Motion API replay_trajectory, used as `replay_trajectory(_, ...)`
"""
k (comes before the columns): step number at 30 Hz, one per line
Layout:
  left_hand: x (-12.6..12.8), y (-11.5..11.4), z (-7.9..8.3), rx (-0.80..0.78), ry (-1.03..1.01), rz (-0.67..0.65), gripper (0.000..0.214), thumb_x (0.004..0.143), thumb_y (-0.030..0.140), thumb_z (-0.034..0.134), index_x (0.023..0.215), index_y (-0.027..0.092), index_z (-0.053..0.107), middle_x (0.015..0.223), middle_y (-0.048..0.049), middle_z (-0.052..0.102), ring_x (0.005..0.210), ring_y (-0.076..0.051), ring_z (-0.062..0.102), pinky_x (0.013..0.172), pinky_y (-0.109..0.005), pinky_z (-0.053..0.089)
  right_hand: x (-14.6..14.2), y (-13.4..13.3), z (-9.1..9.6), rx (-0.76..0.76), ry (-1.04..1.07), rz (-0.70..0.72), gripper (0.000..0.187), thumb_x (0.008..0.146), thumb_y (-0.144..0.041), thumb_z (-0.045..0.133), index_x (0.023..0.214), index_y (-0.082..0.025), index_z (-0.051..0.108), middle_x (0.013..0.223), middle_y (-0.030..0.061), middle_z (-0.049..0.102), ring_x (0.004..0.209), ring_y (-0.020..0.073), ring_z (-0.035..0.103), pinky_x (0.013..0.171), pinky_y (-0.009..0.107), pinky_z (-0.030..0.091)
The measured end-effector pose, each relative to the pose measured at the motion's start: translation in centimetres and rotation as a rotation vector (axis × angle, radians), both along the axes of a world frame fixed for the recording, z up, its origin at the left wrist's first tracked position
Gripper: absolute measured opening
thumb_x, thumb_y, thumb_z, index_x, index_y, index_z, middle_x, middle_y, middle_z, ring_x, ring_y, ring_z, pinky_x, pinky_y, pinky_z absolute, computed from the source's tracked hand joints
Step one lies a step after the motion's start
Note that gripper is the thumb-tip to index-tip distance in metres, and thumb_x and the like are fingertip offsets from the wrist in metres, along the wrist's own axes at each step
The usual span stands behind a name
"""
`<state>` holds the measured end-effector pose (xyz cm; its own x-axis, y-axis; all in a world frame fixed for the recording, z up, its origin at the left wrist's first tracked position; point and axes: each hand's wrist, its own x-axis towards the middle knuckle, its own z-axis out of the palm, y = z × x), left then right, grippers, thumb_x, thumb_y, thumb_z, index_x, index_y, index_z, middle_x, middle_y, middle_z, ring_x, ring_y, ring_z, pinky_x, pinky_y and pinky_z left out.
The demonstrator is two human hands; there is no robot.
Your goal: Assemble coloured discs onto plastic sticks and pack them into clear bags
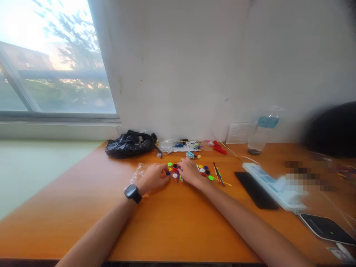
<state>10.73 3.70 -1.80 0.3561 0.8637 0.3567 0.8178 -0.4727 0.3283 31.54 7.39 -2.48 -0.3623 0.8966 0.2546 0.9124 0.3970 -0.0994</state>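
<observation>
My left hand (155, 178) and right hand (189, 171) meet over coloured discs (174, 170) on the surface (178, 222); whether fingers (165, 176) grasp any, I cannot tell.

Wooden desk (172, 222) with coloured discs (204, 171), black bag (129, 144)

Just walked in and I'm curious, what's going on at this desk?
A person has both hands on an orange desk. The left hand, with a black watch on its wrist, and the right hand meet over a scatter of small coloured discs, with thin coloured sticks just beside them. Whether either hand grips a piece is too small to tell. A clear plastic bag lies by the left hand, and a black bag sits near the wall.
</observation>
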Motion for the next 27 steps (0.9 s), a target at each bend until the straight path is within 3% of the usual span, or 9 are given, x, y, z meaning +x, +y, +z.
replay_trajectory(9,0.4,-0.9,0.8,-0.065,-0.003,0.003,0.015,0.089,0.038,0.068,0.083,0.025,0.069,0.074,-0.0003,0.072,0.060,-0.017,0.059,0.059,-0.028,0.030,-0.3,-0.3,-0.5,0.020,0.041,-0.041,0.019,0.099,-0.024,0.059,0.086,-0.018,0.072,0.100,0.0092,0.070,0.104,0.0241,0.058,0.082,0.031,0.038)
replay_trajectory(15,0.2,-1.2,1.2,-0.068,-0.002,-0.016,0.012,0.089,0.035,0.066,0.085,0.024,0.069,0.079,-0.0004,0.073,0.062,-0.016,0.060,0.061,-0.028,0.032,-0.1,-1.0,-0.3,-0.019,0.063,-0.068,0.017,0.096,-0.031,0.063,0.088,-0.020,0.072,0.096,0.0067,0.072,0.098,0.0223,0.062,0.073,0.029,0.036)
replay_trajectory(23,-0.1,0.4,-0.4,0.032,-0.126,-0.080,0.010,0.087,0.029,0.068,0.081,0.021,0.066,0.092,-0.0039,0.070,0.078,-0.017,0.063,0.068,-0.027,0.041,-0.6,-0.3,0.6,-0.136,0.035,-0.122,0.022,0.091,-0.039,0.068,0.084,-0.020,0.075,0.093,0.0095,0.076,0.091,0.0240,0.070,0.065,0.028,0.038)
replay_trajectory(27,-0.4,0.8,-0.9,-0.053,-0.235,-0.170,0.012,0.087,0.031,0.069,0.083,0.019,0.069,0.089,-0.0036,0.071,0.075,-0.017,0.064,0.068,-0.025,0.044,-1.1,0.0,1.6,-0.202,0.000,-0.151,0.016,0.086,-0.034,0.072,0.090,-0.020,0.077,0.095,0.0118,0.078,0.090,0.0261,0.073,0.066,0.028,0.043)
